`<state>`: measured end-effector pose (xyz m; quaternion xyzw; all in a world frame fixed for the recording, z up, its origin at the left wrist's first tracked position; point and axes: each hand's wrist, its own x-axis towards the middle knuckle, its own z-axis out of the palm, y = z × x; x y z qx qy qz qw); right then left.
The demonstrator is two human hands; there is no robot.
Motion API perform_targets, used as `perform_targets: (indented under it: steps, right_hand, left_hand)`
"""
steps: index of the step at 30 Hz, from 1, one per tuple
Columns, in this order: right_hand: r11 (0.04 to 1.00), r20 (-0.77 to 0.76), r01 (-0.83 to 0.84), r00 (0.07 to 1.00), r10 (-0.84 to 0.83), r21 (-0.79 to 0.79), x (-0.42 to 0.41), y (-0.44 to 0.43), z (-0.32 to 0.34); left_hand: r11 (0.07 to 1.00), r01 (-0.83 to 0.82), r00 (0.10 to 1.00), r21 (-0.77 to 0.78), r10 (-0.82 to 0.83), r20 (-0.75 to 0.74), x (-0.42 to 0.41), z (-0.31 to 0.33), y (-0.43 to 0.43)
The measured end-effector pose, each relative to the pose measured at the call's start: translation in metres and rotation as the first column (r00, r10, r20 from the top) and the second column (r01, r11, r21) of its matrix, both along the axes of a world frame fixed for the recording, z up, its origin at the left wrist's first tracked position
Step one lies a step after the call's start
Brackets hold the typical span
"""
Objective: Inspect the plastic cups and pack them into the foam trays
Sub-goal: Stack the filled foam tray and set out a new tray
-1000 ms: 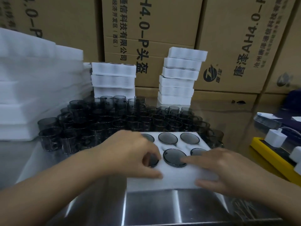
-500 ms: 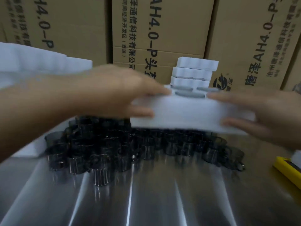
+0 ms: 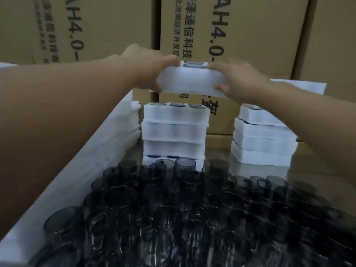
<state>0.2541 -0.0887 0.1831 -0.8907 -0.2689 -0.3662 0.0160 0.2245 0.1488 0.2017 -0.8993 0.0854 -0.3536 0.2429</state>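
Head view: in the upper middle of the frame I hold a filled foam tray (image 3: 188, 81) in the air, one end in each hand. My left hand (image 3: 152, 72) grips the left end, fingers curled over the top edge and thumb lower on the near side. My right hand (image 3: 237, 81) clamps the right end the same way. I hold it level by both ends because, as I judge it, the packed cups (image 3: 194, 64), whose dark rims show along the tray's top, could slip out of their pockets if it tilted.

The tray hangs above and well apart from the middle stack (image 3: 173, 132) of filled trays at the centre of the frame, which I take to be where it goes. A right stack (image 3: 262, 143) stands further right. Both sit at the back near the cardboard boxes (image 3: 250, 35), probably to leave the near table free for work.

The loose cups (image 3: 173, 209), dark and see-through, crowd the lower half of the frame on the steel table (image 3: 312, 176), within easy reach for inspecting. White foam sheets (image 3: 107, 143) lie along the left edge. The nearest cups are blurred.
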Motion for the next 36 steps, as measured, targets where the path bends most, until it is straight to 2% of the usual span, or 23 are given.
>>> perform_targets:
  steps: [5, 9, 11, 14, 16, 20, 22, 26, 29, 32, 36]
  right_hand:
    - [1.000, -0.031, -0.014, 0.999, 0.014, -0.001, 0.058, 0.027, -0.005]
    - [1.000, -0.067, -0.009, 0.998, 0.010, 0.011, 0.085, 0.034, -0.023]
    - [1.000, -0.086, 0.031, 0.996, -0.031, 0.000, 0.092, 0.039, -0.038]
    - [0.995, -0.156, 0.099, 0.983, -0.092, 0.033, 0.091, 0.048, -0.061]
    - [0.995, -0.176, 0.101, 0.979, -0.098, 0.009, 0.088, 0.050, -0.067]
    - [0.985, -0.211, 0.110, 0.968, -0.136, -0.130, 0.066, 0.043, -0.058]
    - [0.976, -0.189, 0.082, 0.975, -0.121, -0.203, 0.045, 0.038, -0.058]
    - [0.983, -0.191, -0.043, 0.981, 0.009, -0.177, -0.014, 0.020, -0.072]
    - [0.983, -0.130, -0.055, 0.991, 0.032, -0.177, -0.064, 0.001, -0.088]
    - [0.991, -0.142, -0.036, 0.990, 0.017, -0.133, -0.110, -0.018, -0.103]
    - [0.993, -0.170, -0.095, 0.980, 0.105, 0.066, -0.165, -0.040, -0.130]
  left_hand:
    - [0.988, -0.152, 0.988, -0.002, 0.152, 0.016, 0.043, -0.008, 0.010]
    - [0.983, -0.175, 0.985, -0.047, 0.174, -0.018, 0.072, -0.027, 0.006]
    - [0.979, -0.171, 0.983, -0.107, 0.164, -0.077, 0.083, -0.039, 0.007]
    - [0.944, -0.114, 0.989, -0.311, 0.079, -0.123, 0.095, -0.067, 0.008]
    - [0.927, -0.105, 0.989, -0.359, 0.061, -0.131, 0.096, -0.079, 0.008]
    - [0.946, -0.156, 0.980, -0.284, 0.113, -0.162, 0.078, -0.081, 0.009]
    - [0.962, -0.194, 0.970, -0.193, 0.158, -0.185, 0.062, -0.084, 0.005]
    - [0.981, -0.191, 0.966, 0.020, 0.192, -0.175, 0.017, -0.080, -0.003]
    - [0.977, -0.193, 0.970, 0.090, 0.204, -0.133, -0.028, -0.062, -0.007]
    - [0.939, -0.344, 0.936, 0.027, 0.345, -0.071, -0.077, -0.042, -0.010]
    - [0.748, -0.646, 0.758, -0.149, 0.652, -0.016, -0.140, -0.032, 0.012]
